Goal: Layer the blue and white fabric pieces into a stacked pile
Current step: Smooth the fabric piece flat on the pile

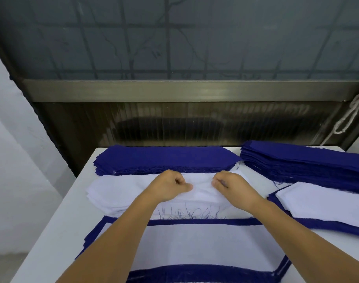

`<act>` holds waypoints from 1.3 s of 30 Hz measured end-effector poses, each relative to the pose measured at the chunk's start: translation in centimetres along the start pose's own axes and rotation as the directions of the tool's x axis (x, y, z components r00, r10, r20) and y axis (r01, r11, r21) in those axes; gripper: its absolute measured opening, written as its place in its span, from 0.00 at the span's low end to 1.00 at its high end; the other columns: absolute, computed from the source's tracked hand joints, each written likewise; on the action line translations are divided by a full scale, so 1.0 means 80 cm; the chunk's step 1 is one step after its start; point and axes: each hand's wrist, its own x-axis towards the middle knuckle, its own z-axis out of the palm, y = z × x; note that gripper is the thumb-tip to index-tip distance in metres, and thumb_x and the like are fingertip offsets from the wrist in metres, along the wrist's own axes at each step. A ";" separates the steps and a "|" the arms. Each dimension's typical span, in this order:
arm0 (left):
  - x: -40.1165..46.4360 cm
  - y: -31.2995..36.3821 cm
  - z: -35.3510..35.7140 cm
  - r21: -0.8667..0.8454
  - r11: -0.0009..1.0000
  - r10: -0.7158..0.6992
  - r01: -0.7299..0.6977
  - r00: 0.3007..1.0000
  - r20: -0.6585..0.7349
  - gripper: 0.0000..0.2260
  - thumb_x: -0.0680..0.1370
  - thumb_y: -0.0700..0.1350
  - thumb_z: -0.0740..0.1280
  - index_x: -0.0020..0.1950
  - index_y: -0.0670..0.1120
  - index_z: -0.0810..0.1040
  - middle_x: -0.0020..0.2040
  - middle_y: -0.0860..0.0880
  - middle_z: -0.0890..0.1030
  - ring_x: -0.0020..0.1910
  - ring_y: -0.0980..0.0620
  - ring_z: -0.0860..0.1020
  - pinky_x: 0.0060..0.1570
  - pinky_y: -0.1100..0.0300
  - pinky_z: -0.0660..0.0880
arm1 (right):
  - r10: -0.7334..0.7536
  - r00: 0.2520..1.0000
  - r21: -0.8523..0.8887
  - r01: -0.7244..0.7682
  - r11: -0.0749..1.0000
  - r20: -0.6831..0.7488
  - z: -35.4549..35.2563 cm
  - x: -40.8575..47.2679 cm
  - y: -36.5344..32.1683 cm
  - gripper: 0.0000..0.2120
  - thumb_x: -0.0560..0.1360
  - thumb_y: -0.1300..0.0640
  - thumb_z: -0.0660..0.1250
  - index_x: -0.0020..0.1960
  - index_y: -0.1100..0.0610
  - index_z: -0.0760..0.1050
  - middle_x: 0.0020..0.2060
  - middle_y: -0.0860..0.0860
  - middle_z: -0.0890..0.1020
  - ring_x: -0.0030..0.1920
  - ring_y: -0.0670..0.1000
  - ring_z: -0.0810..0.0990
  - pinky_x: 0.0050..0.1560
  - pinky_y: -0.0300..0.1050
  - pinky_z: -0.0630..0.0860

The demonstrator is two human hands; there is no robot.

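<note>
A pile of white fabric pieces (121,190) lies in the middle of the white table. My left hand (170,185) and my right hand (229,185) both pinch the top white piece near its middle, lifting a small ridge of cloth between them. Behind it sits a stack of blue pieces (164,159). Nearer to me lies the layered pile (205,240), white on top with blue edges showing around it and loose blue threads along its far edge.
A second, thicker stack of blue pieces (305,162) sits at the back right. Another blue-and-white layered pile (325,203) lies at the right edge. The table (58,231) ends at the left; a dark window wall stands behind.
</note>
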 end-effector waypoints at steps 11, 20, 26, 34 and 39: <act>-0.017 -0.049 -0.047 0.110 0.988 -0.096 0.109 0.988 -0.122 0.07 0.76 0.40 0.65 0.42 0.49 0.81 0.40 0.55 0.81 0.41 0.58 0.78 0.38 0.68 0.73 | 0.111 0.989 0.145 -0.125 0.982 0.097 0.001 0.001 0.013 0.11 0.80 0.54 0.62 0.61 0.51 0.74 0.51 0.41 0.74 0.47 0.40 0.74 0.41 0.21 0.68; -0.053 -0.093 -0.078 0.393 0.908 -0.049 0.144 0.969 -0.243 0.07 0.74 0.44 0.68 0.38 0.54 0.73 0.38 0.54 0.76 0.37 0.55 0.76 0.38 0.66 0.72 | 0.145 0.985 0.157 -0.158 0.975 0.094 0.000 0.001 0.009 0.04 0.80 0.56 0.62 0.50 0.47 0.72 0.45 0.39 0.76 0.45 0.40 0.76 0.38 0.24 0.70; -0.070 -0.102 -0.092 0.501 0.850 0.022 0.161 0.940 -0.340 0.05 0.78 0.44 0.62 0.50 0.51 0.77 0.46 0.52 0.78 0.41 0.55 0.75 0.43 0.67 0.72 | 0.065 0.994 0.056 -0.060 0.997 -0.087 -0.013 -0.012 -0.014 0.05 0.81 0.55 0.60 0.51 0.46 0.72 0.46 0.42 0.76 0.46 0.41 0.76 0.43 0.25 0.68; -0.152 -0.072 -0.118 0.335 0.942 0.036 0.033 0.980 -0.198 0.05 0.78 0.52 0.66 0.53 0.61 0.76 0.51 0.63 0.76 0.48 0.59 0.77 0.49 0.72 0.70 | 0.009 0.997 0.181 0.006 0.983 -0.081 -0.081 -0.109 -0.019 0.07 0.79 0.51 0.62 0.43 0.43 0.75 0.40 0.43 0.80 0.43 0.44 0.79 0.40 0.35 0.76; -0.181 -0.054 -0.118 -0.067 0.996 0.083 -0.067 0.953 0.292 0.05 0.77 0.48 0.70 0.51 0.57 0.83 0.52 0.59 0.83 0.52 0.57 0.81 0.51 0.64 0.77 | 0.164 0.943 0.285 -0.249 0.926 0.291 -0.104 -0.146 0.012 0.07 0.79 0.54 0.64 0.44 0.51 0.79 0.42 0.52 0.84 0.44 0.58 0.82 0.47 0.54 0.78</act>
